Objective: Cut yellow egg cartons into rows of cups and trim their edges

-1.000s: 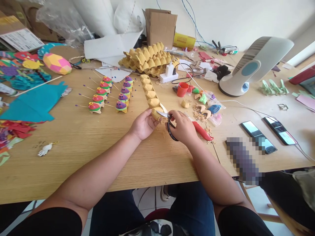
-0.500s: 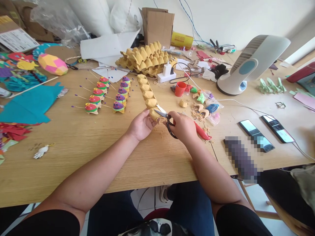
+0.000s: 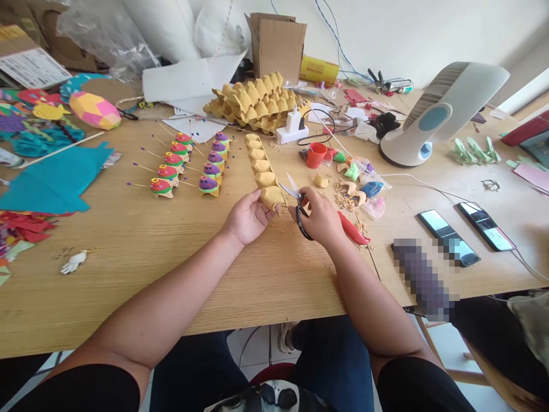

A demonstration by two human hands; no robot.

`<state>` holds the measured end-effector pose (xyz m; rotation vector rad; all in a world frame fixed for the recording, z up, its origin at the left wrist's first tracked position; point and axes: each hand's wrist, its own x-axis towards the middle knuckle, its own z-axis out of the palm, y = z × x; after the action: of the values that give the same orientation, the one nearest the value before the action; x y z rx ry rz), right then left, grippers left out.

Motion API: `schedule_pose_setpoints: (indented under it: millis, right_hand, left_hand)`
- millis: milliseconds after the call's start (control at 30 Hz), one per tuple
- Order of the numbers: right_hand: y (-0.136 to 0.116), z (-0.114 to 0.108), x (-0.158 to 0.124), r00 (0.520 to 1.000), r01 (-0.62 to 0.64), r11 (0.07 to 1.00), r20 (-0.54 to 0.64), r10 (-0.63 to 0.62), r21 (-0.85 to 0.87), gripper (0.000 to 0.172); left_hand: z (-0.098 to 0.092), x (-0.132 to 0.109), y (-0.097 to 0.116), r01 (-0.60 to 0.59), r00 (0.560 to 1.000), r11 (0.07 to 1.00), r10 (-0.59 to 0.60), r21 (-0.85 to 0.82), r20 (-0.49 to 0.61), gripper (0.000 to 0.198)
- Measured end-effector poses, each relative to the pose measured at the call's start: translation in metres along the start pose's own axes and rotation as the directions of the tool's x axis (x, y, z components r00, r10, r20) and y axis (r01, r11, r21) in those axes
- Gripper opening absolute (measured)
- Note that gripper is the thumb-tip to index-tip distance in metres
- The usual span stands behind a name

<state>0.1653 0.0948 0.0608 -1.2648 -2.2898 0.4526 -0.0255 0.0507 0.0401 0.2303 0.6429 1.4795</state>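
A strip of yellow egg carton cups (image 3: 259, 166) stretches away from me across the middle of the table. My left hand (image 3: 249, 218) grips its near end, thumb on top and fingers beneath. In my right hand (image 3: 319, 214) is a pair of scissors (image 3: 299, 197) with black handles; the blades are spread and point toward the near cup, just right of it. Left of the strip stand two painted egg carton caterpillars, one red and green (image 3: 166, 170), one purple (image 3: 211, 169), with thin sticks poking out. Small carton scraps lie under my hands.
Stacked egg cartons (image 3: 253, 103) and a power strip (image 3: 292, 134) sit behind the strip. To the right are a red cup (image 3: 316, 155), bagged clay (image 3: 371, 189), a red tool (image 3: 354, 229), phones (image 3: 448, 236) and a white fan (image 3: 441, 114). Teal paper (image 3: 51, 177) lies left.
The scissors have drawn back to the right, off the near cup, and their blades have spread wider. My left hand keeps its hold on the carton strip.
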Motion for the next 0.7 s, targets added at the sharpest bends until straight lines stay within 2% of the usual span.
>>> schedule_pose_setpoints:
  millis: [133, 233, 467, 700]
  right_hand:
    - [-0.004, 0.002, -0.002, 0.996, 0.051, 0.998, 0.075, -0.054, 0.031, 0.030]
    - [-0.009, 0.002, -0.004, 0.992, 0.049, 0.999, 0.119, -0.049, 0.004, 0.029]
    - [-0.018, 0.002, -0.010, 0.991, 0.069, 0.991, 0.118, -0.056, -0.111, 0.028]
    - [-0.021, 0.003, -0.011, 0.986, 0.040, 0.992, 0.163, -0.020, -0.119, 0.031]
  left_hand:
    - [0.000, 0.001, 0.001, 0.002, 1.000, 0.999, -0.002, -0.035, 0.000, 0.024]
    - [-0.001, 0.001, 0.001, -0.002, 1.000, 1.000, 0.002, -0.025, 0.002, 0.024]
    - [-0.002, 0.001, 0.000, -0.004, 1.000, 0.999, 0.005, -0.041, 0.016, 0.025]
    - [0.002, -0.001, 0.000, -0.010, 1.000, 1.000, 0.010, -0.001, 0.003, 0.025]
